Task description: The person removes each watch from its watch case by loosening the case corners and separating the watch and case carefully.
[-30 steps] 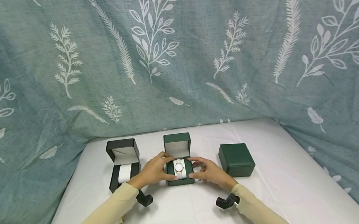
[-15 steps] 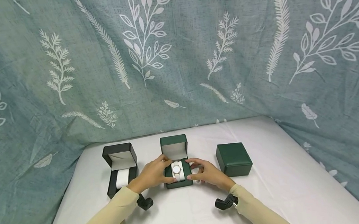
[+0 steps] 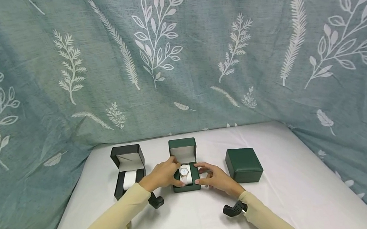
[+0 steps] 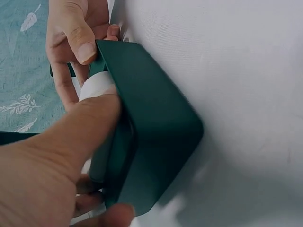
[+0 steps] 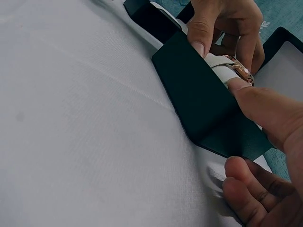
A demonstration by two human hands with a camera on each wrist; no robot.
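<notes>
- Head view: a leaf-print curtain fills the upper frame; below it a white table carries three boxes in a row.
- Closed box sits right of centre; a dark open box with a white cushion sits left.
- Middle box stands open at centre, watch on its pillow inside.
- Left hand grasps the box's left side, thumb on the pillow; right hand pinches the right side likewise.
- Seemingly the watch is being seated; next, I'd guess, press it level, then shut the lid gently.
</notes>
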